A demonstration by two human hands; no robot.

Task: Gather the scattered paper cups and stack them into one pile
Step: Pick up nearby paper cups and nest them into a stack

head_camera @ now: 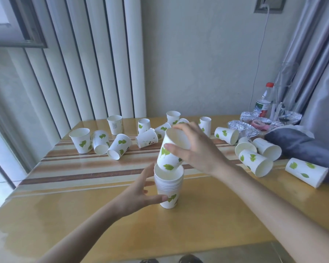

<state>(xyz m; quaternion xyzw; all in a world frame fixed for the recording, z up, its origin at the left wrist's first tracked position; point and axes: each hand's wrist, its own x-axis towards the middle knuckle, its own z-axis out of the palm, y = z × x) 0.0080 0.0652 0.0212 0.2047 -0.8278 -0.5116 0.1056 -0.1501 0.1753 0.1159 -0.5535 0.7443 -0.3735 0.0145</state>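
Observation:
A pile of nested white paper cups with green leaf prints (169,188) stands upright in the middle of the table. My left hand (139,194) grips the pile's lower left side. My right hand (196,149) holds a single leaf-print cup (169,156) tilted, with its base dipping into the top cup of the pile. Several loose cups lie or stand across the far side: one upright at the left (80,140), one on its side (120,146), and others on their sides at the right (255,163), (306,172).
The yellow table (235,215) has a brown striped band. At the back right sit crumpled foil (241,126), a pink hand fan (259,124), a red-capped bottle (264,100) and a grey cushion (296,145). A radiator and wall stand behind.

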